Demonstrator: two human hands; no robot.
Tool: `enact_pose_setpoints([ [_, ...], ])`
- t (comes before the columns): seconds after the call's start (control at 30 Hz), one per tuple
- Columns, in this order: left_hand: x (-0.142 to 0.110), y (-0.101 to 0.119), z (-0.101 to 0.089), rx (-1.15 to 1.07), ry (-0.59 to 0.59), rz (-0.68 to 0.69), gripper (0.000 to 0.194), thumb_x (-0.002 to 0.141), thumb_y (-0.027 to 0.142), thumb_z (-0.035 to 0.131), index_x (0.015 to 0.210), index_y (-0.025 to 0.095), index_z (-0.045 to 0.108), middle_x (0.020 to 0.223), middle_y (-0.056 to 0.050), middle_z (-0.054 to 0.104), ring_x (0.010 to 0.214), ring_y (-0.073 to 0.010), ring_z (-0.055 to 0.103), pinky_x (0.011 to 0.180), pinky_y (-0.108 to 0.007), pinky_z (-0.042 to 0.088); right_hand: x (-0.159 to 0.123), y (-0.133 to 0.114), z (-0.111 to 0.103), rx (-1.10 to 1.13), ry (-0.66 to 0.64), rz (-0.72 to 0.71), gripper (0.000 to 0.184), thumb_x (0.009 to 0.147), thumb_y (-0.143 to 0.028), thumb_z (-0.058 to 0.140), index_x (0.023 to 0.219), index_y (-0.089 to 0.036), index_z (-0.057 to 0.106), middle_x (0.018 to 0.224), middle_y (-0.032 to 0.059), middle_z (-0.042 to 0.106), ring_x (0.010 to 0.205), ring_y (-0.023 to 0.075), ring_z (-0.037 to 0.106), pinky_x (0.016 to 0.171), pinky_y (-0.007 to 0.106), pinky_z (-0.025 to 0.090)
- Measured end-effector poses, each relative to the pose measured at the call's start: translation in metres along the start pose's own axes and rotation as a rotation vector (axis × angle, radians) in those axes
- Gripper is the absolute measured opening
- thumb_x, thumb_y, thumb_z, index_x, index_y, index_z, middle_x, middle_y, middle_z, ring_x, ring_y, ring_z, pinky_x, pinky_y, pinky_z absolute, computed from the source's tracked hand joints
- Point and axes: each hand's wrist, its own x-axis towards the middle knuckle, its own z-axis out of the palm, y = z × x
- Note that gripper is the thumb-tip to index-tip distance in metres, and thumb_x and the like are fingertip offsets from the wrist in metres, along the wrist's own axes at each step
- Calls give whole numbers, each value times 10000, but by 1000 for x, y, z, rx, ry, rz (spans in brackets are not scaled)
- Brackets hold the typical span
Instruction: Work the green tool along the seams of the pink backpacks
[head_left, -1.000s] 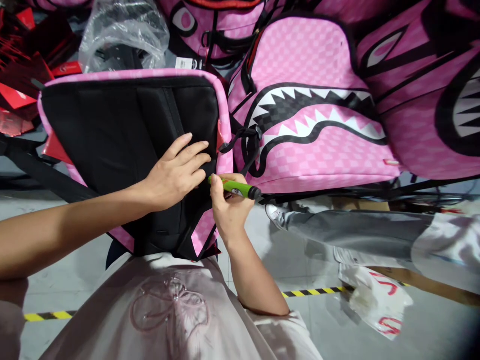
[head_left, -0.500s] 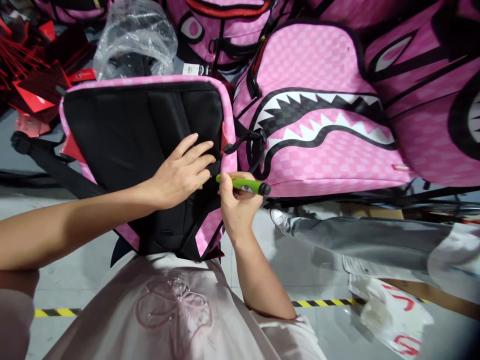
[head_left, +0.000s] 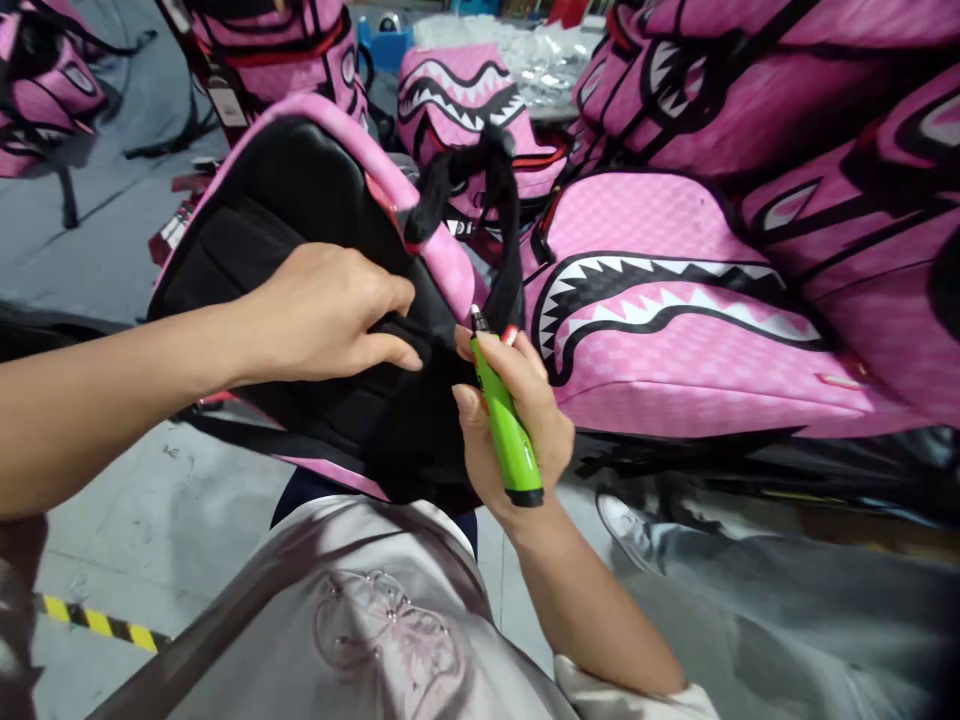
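A pink backpack with a black padded back panel (head_left: pixel 225 255) lies tilted in front of me, that panel facing up. Over the panel is my left hand (head_left: pixel 322 310), its thumb and forefinger apart and nothing visible between them; its other fingers are hidden. At the bag's right edge, my right hand (head_left: pixel 536 410) is closed around a bright green marker pen (head_left: pixel 504 430). The pen's pale tip points up and away from me, its black end towards me. Beside those fingers shows a small red and white piece I cannot make out. A black strap (head_left: pixel 510 240) rises behind the pen.
To the right lies another pink backpack (head_left: pixel 645 385) with a shark-mouth print. More pink bags (head_left: pixel 465 100) stand behind, near clear plastic wrapping (head_left: pixel 540 60). A blue object (head_left: pixel 382 45) is at the back. Another person's grey trouser leg and shoe (head_left: pixel 626 525) show at lower right.
The backpack has turned and tilted. My left hand has lifted from lying flat, its fingers now curled. The marker has swung from sideways to pointing away from me. The view has shifted.
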Motion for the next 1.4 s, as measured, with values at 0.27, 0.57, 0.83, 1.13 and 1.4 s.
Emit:
enact_pose_setpoints([
  [0.27,-10,23,81,-177,-52,-24,296,955,415,666,1077,144,677,1021,-87,760,959,-254,713,808,-352,444,-45,53,-4,-149,-140,-325,492,962,-94,614,1429,-240,560,1155,113,759,1044,248,744,982,471,590],
  [0.57,-15,13,98,-71,101,129,146,939,252,621,916,135,705,868,-93,730,845,-242,684,796,-383,441,-31,71,45,-142,-113,-373,462,992,-195,601,1434,-273,494,1278,114,710,1142,235,697,932,412,553],
  [0.83,0,-31,89,-156,138,-103,705,875,334,726,1503,220,427,1489,-149,535,1348,-333,487,1054,-491,373,-34,66,64,-68,-242,-150,234,994,-179,549,1185,-240,670,960,62,739,897,205,707,842,389,516],
  [1.13,13,-25,110,-60,14,-69,1097,800,457,800,1620,137,145,1563,-229,408,1386,-395,413,1139,-546,286,-53,55,51,62,-309,-101,275,957,-235,631,1231,-224,646,1057,118,713,1013,258,687,866,434,580],
  [1.4,15,-14,119,-33,26,-143,1188,778,429,817,1639,223,26,1612,-192,325,1375,-403,390,1134,-630,291,-31,69,47,242,-424,237,533,994,-603,505,1361,-217,491,1047,101,748,916,254,734,765,390,598],
])
